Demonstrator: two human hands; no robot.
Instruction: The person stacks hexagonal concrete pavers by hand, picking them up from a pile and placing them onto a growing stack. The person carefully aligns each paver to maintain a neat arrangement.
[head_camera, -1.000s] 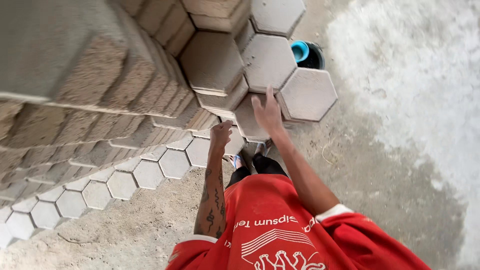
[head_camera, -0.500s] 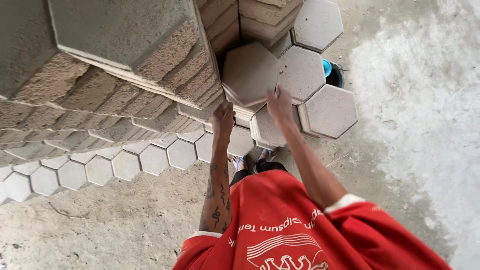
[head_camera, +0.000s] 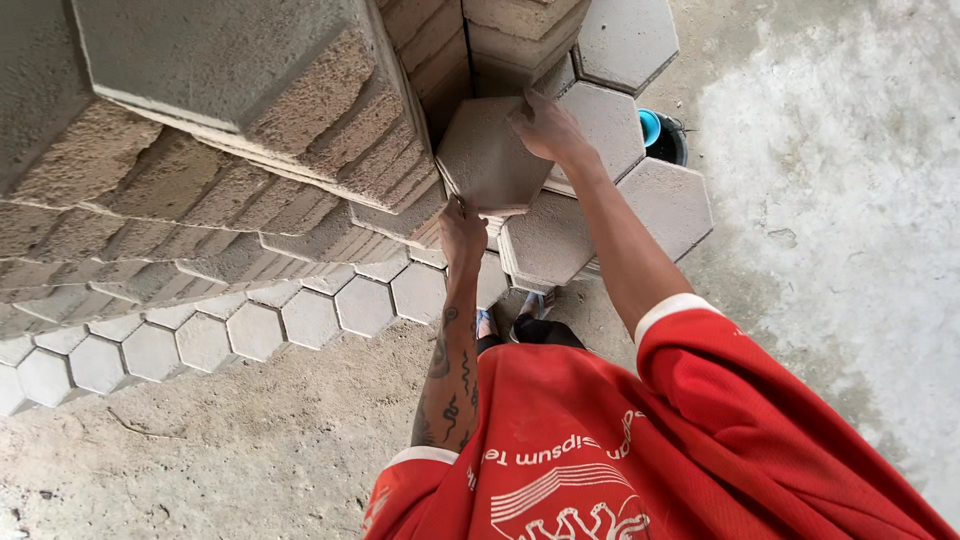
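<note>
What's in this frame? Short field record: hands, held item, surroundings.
left hand: grips the near lower edge of the hexagonal paving block
right hand: grips the far upper corner of the same block
held block: grey concrete, tilted, at the top of a short stack
tall block stacks: left, rising close to the camera
lower stacks: right of the held block, hexagon faces up
ground row of blocks: single layer along the tall stacks' base
blue container: behind the lower stacks, partly hidden
floor: rough concrete, dusty
clothing: red shirt
</note>
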